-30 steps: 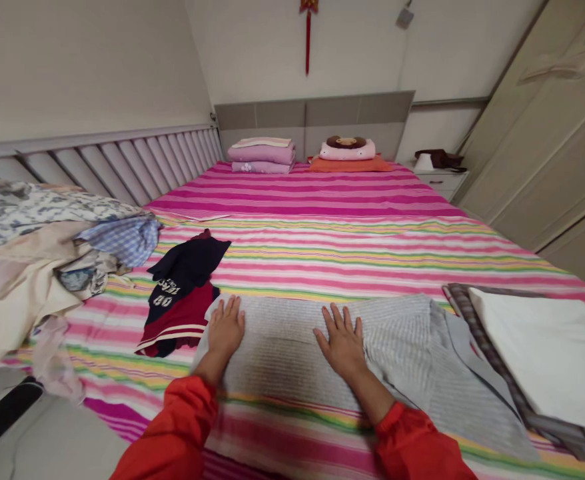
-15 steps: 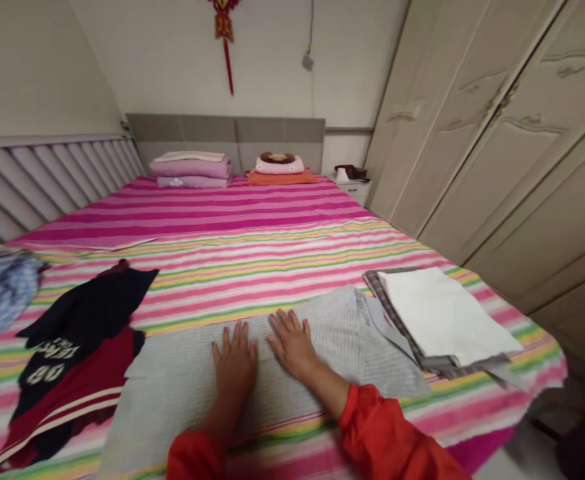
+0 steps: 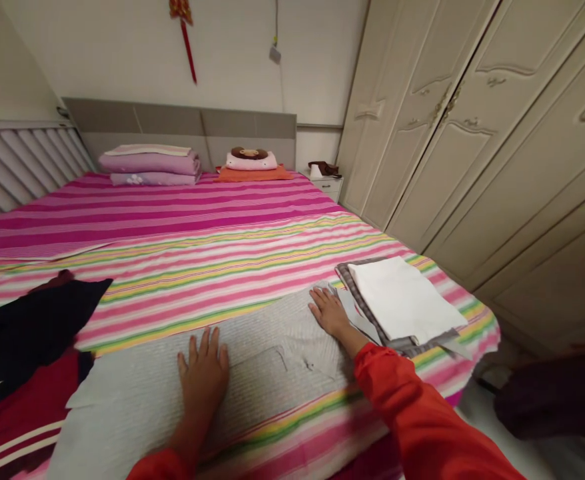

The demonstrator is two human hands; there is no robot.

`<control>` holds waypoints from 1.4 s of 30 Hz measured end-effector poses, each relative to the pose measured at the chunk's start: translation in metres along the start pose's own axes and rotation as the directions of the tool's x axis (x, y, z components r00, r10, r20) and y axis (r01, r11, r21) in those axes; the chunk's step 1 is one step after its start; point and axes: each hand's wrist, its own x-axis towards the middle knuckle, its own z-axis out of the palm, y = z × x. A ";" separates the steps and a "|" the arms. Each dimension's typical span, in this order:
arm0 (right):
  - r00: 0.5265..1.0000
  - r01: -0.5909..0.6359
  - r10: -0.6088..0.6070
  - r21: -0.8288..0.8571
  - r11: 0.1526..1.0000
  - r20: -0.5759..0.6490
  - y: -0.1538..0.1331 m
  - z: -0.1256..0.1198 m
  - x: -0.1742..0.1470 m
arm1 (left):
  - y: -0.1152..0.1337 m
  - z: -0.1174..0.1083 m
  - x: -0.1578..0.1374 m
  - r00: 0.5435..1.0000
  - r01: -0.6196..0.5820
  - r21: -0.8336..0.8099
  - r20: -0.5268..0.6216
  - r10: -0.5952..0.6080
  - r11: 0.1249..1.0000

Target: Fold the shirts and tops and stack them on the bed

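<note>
Garment (image 3: pixel 257 357), grey and ribbed, lies spread along the near edge of the bed (image 3: pixel 252 260), its right end reaching towards the near right corner; the left hand (image 3: pixel 203 373) rests palm down near its middle, fingers apart, gripping nothing; the right hand (image 3: pixel 330 313) is laid on its right end, fingers loosely parted too; to my eye the rumpled ribbing between them is the likeliest trouble, since uneven pressure from the two palms could set a crease there; a sideways push might also nudge the white cloth (image 3: pixel 405 297) and the dark checked cloth (image 3: pixel 357 288) beneath it, as both lie just beside, towards the bed's right edge; half a second ago the hands were close together and that right end fanned out wider, whereas now the hands are well apart and it looks turned in; the view has swung rightward, leaving the navy-and-red shirt (image 3: pixel 37 320) partly cut off at the left.
</note>
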 end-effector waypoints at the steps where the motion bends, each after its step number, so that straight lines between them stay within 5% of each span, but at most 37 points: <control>1: 1.000 -0.020 0.020 0.001 1.000 -0.001 -0.001 -0.003 -0.001 | 0.000 0.000 0.000 1.000 -0.001 -0.003 -0.004 0.001 1.000; 4: 0.999 -0.035 0.035 0.010 0.999 -0.027 -0.020 -0.002 -0.016 | -0.001 -0.001 0.000 1.000 0.000 -0.018 -0.011 0.000 1.000; 9: 0.937 0.351 -0.350 0.055 0.935 -0.022 -0.040 0.026 -0.070 | 0.000 0.000 0.001 1.000 0.003 -0.034 -0.028 -0.004 0.999; 15: 0.979 0.198 -0.198 -0.001 0.980 -0.049 -0.002 0.019 -0.098 | 0.001 0.000 0.000 0.998 -0.004 -0.042 -0.063 0.001 0.999; 18: 0.970 0.218 -0.213 0.033 0.975 -0.119 -0.007 0.011 -0.106 | 0.001 -0.001 0.000 0.995 -0.008 -0.051 -0.096 0.003 0.999; 24: 0.817 0.545 -0.529 0.007 0.839 -0.230 -0.048 0.034 -0.122 | -0.001 -0.002 -0.001 0.992 -0.034 -0.073 -0.127 0.024 0.997; 29: 0.876 0.409 -0.367 0.080 0.909 -0.314 -0.062 0.040 -0.122 | -0.002 -0.002 -0.002 0.989 -0.047 -0.065 -0.142 0.038 0.997; 35: 0.851 0.511 -0.459 0.204 0.835 -0.257 -0.074 0.028 -0.141 | -0.001 0.000 0.000 0.990 -0.031 -0.068 -0.137 0.022 0.997; 39: 0.913 0.337 -0.281 0.159 0.928 -0.297 -0.077 0.031 -0.126 | 0.000 -0.003 0.000 0.993 -0.020 -0.073 -0.121 0.012 0.997; 42: 0.952 0.255 -0.234 0.091 0.963 -0.197 -0.063 0.037 -0.107 | 0.001 -0.005 0.000 0.995 -0.009 -0.079 -0.100 0.001 0.997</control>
